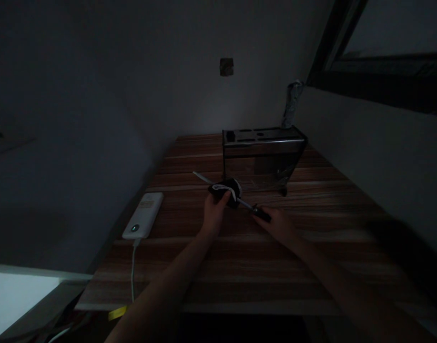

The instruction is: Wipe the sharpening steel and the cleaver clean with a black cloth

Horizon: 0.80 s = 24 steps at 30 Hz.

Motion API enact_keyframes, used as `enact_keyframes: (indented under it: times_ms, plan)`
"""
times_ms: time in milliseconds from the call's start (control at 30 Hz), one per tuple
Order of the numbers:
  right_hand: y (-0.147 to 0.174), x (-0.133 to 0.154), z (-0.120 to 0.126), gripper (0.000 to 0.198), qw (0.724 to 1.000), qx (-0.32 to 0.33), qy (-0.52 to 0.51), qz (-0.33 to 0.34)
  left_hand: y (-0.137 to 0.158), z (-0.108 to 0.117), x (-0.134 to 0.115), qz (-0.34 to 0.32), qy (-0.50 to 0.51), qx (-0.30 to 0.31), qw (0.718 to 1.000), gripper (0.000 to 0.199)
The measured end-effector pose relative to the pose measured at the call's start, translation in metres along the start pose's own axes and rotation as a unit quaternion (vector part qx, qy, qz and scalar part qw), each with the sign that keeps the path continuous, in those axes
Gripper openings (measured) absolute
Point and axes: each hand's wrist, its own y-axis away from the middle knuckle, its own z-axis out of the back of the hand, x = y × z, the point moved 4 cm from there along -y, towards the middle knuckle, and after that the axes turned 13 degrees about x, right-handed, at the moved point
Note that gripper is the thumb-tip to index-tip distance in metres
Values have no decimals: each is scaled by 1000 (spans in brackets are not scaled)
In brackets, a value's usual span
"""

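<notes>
Dim grey plaster-like walls (pixel 189 52) close in the work area at left, far side and right; light is poor. Against them stands a reddish-brown table (pixel 254 257) with striped wood grain. On its far right part rests a dark-framed, box-shaped metal appliance (pixel 264 159), upright, with a grey, wrapped-looking upright piece (pixel 292 105) at its far right corner. At left, near the table's edge, lies a white rectangular device (pixel 144 215), green light lit, a white cable (pixel 133 274) running from its near end. Both hands are over the table's middle, on the near side of the appliance. Left hand (pixel 214 209): closed around a folded black-and-white cloth (pixel 225 190). Right hand (pixel 275 223): fingers curled shut on the black handle of a slim metal-shafted tool (pixel 244 204). Its shaft enters the cloth from the right; a narrow pale tip protrudes on the left, roughly in line. The covered stretch cannot be inspected. A small brown square plate (pixel 226 67) marks the far wall.
</notes>
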Motion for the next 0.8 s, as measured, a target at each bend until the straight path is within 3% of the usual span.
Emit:
enact_keyframes:
  times_ms: [167, 367, 600, 800]
  plan:
    - [0, -1, -2, 24, 1000, 4, -19, 9, 10, -17, 4, 40, -51, 44, 997, 31]
    - [0, -2, -4, 17, 999, 19, -35, 23, 20, -34, 0, 62, -95, 140, 984, 34]
    - [-1, -5, -4, 22, 999, 6, -39, 29, 21, -38, -2, 44, -104, 169, 979, 28]
    - [-1, -2, -1, 24, 999, 8, -44, 28, 19, -35, -3, 48, -113, 142, 982, 25]
